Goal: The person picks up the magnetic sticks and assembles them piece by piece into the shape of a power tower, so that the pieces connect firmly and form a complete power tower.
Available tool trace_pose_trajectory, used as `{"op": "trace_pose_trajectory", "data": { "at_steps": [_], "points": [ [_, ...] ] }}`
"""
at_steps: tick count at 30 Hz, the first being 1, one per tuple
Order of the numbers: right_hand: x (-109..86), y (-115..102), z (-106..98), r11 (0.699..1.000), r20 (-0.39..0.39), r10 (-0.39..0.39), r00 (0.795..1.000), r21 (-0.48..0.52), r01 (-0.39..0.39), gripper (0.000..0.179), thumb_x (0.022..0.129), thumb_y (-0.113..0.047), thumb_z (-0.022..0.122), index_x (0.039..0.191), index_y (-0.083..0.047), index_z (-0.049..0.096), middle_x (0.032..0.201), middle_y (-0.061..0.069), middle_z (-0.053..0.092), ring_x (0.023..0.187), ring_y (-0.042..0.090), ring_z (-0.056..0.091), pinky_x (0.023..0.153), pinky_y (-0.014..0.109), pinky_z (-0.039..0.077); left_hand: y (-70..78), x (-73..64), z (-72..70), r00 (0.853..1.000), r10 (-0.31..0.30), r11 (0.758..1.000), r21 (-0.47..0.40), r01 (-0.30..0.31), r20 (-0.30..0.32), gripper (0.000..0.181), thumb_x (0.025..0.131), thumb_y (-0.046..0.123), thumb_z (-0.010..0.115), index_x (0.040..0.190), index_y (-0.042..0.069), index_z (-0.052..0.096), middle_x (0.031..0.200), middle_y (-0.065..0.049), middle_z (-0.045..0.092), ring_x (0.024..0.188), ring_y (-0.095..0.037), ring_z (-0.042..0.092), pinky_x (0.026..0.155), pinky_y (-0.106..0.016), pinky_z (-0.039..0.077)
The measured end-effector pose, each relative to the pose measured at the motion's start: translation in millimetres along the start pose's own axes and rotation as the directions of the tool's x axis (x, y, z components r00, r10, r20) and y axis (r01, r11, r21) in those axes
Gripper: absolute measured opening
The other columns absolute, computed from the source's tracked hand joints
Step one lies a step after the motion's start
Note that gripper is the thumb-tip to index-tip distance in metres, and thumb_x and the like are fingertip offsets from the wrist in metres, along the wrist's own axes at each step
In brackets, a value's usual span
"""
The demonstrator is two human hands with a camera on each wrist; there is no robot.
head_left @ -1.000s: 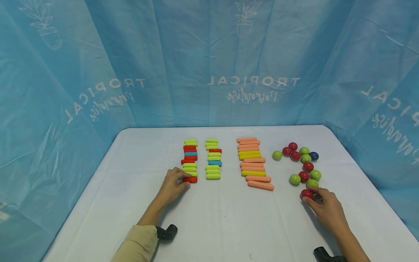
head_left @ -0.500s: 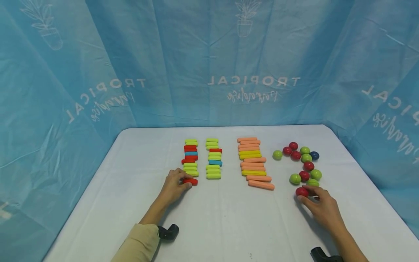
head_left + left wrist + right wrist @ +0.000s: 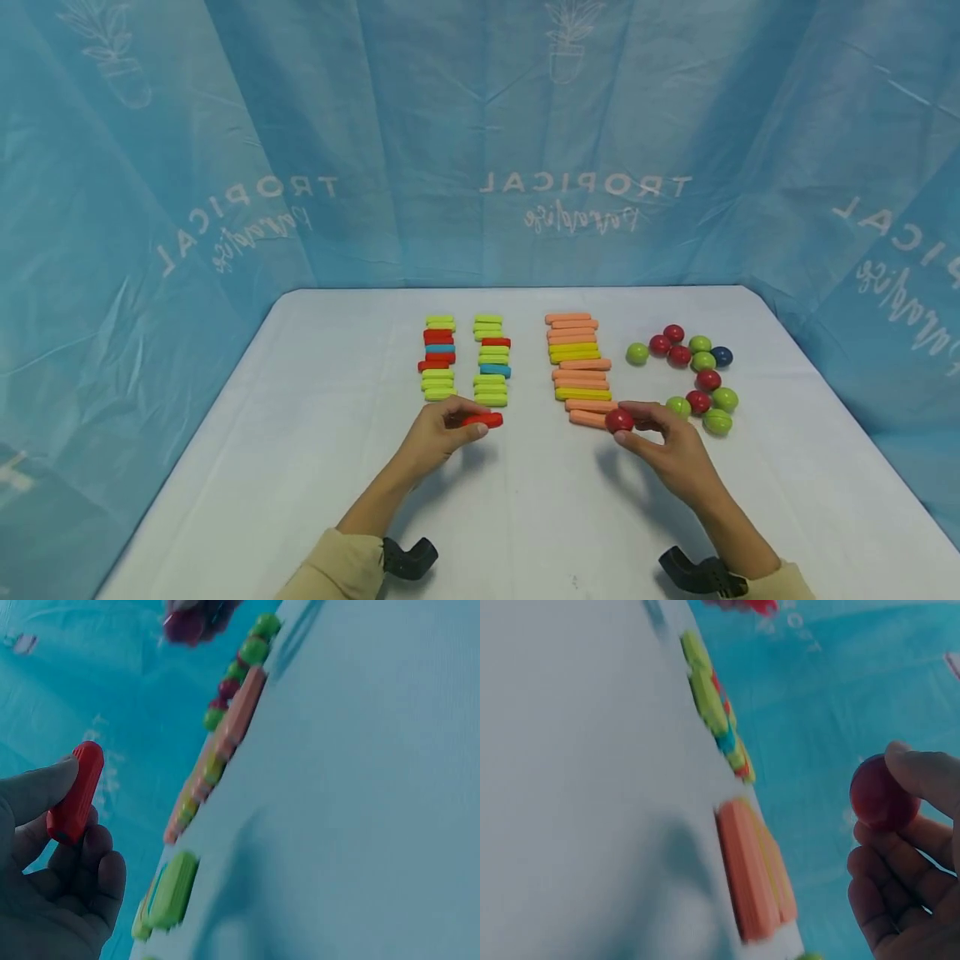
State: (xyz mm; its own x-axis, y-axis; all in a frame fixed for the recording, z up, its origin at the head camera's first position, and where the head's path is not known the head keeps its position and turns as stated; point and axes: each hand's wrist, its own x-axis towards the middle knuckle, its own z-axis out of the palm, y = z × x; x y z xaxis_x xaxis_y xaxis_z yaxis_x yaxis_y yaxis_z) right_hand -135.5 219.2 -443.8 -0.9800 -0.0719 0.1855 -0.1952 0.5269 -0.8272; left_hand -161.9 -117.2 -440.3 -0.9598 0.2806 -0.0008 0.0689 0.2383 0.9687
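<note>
My left hand (image 3: 433, 440) pinches a short red stick (image 3: 489, 420) between thumb and fingers. In the left wrist view this red stick (image 3: 84, 784) looks ribbed and is held raised off the table. A red ball (image 3: 619, 421) is pinched by my right hand (image 3: 681, 454), also above the table, in front of the near end of the orange sticks (image 3: 588, 418). The right wrist view shows the shiny ball (image 3: 881, 793) between thumb and fingertips. Just beyond my left hand, two columns of short sticks lie flat: green sticks (image 3: 491, 400), red sticks (image 3: 440, 358) and blue sticks (image 3: 495, 370).
Yellow sticks (image 3: 582, 394) lie among the longer orange ones in a third column. At the right, green balls (image 3: 717, 422), red balls (image 3: 708, 380) and one dark blue ball (image 3: 722, 357) form a curved line. A blue printed curtain (image 3: 480, 142) surrounds the white table (image 3: 517, 517).
My left hand has lifted the red stick from the near end of the left column and carried it right. My right hand has brought the red ball left, away from the other balls.
</note>
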Motion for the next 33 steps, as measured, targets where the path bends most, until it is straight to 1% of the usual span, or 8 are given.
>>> {"op": "trace_pose_trajectory", "data": {
  "at_steps": [5,8,16,20,23,26,29,33],
  "points": [
    [5.8,-22.5,29.3,0.991,0.076,-0.06,0.995,0.121,0.051,0.045,0.084,-0.029,0.075,0.122,-0.009,0.062,0.112,0.002,0.064,0.102,0.022,0.058,0.089,0.051,0.046,10.0,-3.9,19.8,0.995,0.028,0.999,-0.045,-0.024,0.098,0.027,0.088,0.02,0.072,0.111,0.009,0.068,0.11,-0.004,0.063,0.092,-0.021,0.057,0.074,-0.031,0.049],
    [6.1,-32.4,43.7,0.984,0.111,-0.089,0.99,0.162,0.07,0.044,0.082,-0.028,0.077,0.121,-0.012,0.063,0.109,-0.002,0.065,0.101,0.019,0.059,0.089,0.05,0.047,12.0,-6.8,27.5,0.991,0.039,0.998,-0.053,-0.032,0.131,0.026,0.087,0.02,0.072,0.11,0.009,0.069,0.107,-0.004,0.063,0.09,-0.02,0.058,0.074,-0.031,0.049],
    [3.7,-44.4,63.2,0.977,0.144,-0.116,0.983,0.193,0.087,0.043,0.081,-0.027,0.078,0.119,-0.012,0.065,0.112,-0.002,0.064,0.102,0.02,0.056,0.085,0.047,0.049,11.0,-13.5,32.0,0.991,0.029,0.999,-0.046,-0.023,0.132,0.024,0.087,0.019,0.073,0.108,0.01,0.069,0.101,-0.002,0.065,0.089,-0.021,0.06,0.075,-0.031,0.051],
    [6.4,-46.0,67.7,0.974,0.163,-0.129,0.978,0.203,0.095,0.043,0.081,-0.03,0.078,0.118,-0.011,0.066,0.109,-0.004,0.064,0.1,0.02,0.056,0.088,0.052,0.046,10.4,-17.3,30.7,0.992,-0.01,1.0,-0.016,0.012,0.13,0.024,0.087,0.018,0.073,0.109,0.009,0.069,0.099,-0.002,0.066,0.086,-0.02,0.059,0.073,-0.03,0.05],
    [12.5,-45.9,72.5,0.966,0.195,-0.137,0.971,0.241,0.088,0.043,0.084,-0.03,0.075,0.12,-0.008,0.065,0.108,-0.004,0.065,0.101,0.019,0.058,0.091,0.05,0.045,9.2,-21.7,28.9,0.991,-0.042,0.999,-0.008,0.043,0.129,0.025,0.087,0.018,0.072,0.109,0.008,0.07,0.097,-0.002,0.066,0.083,-0.019,0.056,0.071,-0.03,0.048],
    [26.5,-47.4,80.7,0.95,0.222,-0.1,0.97,0.311,0.027,0.04,0.089,-0.027,0.071,0.122,-0.005,0.063,0.112,0.003,0.066,0.105,0.02,0.06,0.092,0.042,0.047,5.5,-25.8,25.2,0.991,-0.066,0.994,-0.08,0.075,0.112,0.026,0.088,0.018,0.071,0.11,0.004,0.068,0.097,-0.004,0.066,0.084,-0.019,0.056,0.072,-0.033,0.046],
    [48.3,-40.5,95.9,0.951,0.211,-0.066,0.975,0.309,-0.003,0.04,0.092,-0.033,0.066,0.121,-0.005,0.064,0.114,0.003,0.066,0.107,0.019,0.06,0.09,0.039,0.048,-0.6,-28.4,21.3,0.993,-0.089,0.974,-0.202,0.103,0.076,0.029,0.089,0.015,0.069,0.113,-0.001,0.065,0.1,-0.008,0.065,0.088,-0.02,0.058,0.077,-0.034,0.047],
    [73.2,-27.2,118.4,0.984,0.156,-0.11,0.982,0.158,0.085,0.034,0.091,-0.031,0.068,0.114,-0.007,0.068,0.108,-0.001,0.067,0.102,0.017,0.059,0.088,0.039,0.049,-5.1,-30.5,18.4,0.995,-0.1,0.947,-0.306,0.101,0.019,0.032,0.089,0.012,0.069,0.115,-0.004,0.061,0.103,-0.01,0.063,0.092,-0.02,0.058,0.081,-0.029,0.049]
  ]
}}
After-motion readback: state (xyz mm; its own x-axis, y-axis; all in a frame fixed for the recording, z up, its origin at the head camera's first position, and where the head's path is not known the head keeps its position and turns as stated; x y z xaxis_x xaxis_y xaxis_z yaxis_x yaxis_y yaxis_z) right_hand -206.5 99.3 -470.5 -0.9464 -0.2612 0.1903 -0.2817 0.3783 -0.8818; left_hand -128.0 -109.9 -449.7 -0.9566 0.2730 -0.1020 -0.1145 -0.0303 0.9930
